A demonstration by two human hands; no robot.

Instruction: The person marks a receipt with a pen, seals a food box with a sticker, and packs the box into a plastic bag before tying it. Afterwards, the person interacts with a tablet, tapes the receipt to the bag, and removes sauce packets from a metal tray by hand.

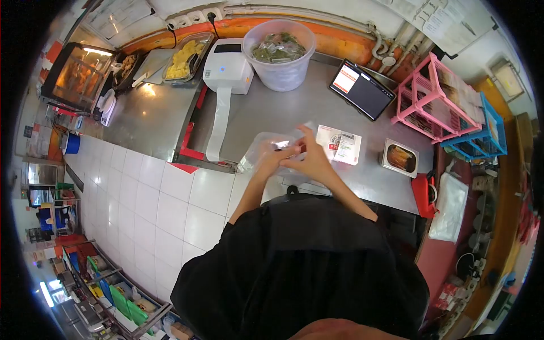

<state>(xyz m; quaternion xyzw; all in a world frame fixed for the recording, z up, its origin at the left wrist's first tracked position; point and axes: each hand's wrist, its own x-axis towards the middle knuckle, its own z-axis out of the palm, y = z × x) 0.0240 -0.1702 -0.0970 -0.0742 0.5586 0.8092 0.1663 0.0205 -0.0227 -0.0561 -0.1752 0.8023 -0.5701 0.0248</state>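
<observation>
My left hand (pixel 275 157) and my right hand (pixel 311 158) meet over the front of the steel counter, both closed on a clear plastic bag (pixel 259 145). The bag spreads out to the left of my fingers and behind them. Its contents, if any, are hard to make out. Just right of my right hand lies a white paper box (pixel 326 135) with a red and black print. A printed label (pixel 347 146) rests on that box.
A label printer (pixel 229 65) trails a long paper strip (pixel 220 122). Beside it stands a white bucket (pixel 283 76) of bagged greens. A tablet (pixel 362 89), a pink rack (pixel 433 102) and a metal tub of sauce (pixel 399 157) are to the right. Left stands a tray of yellow food (pixel 187 59).
</observation>
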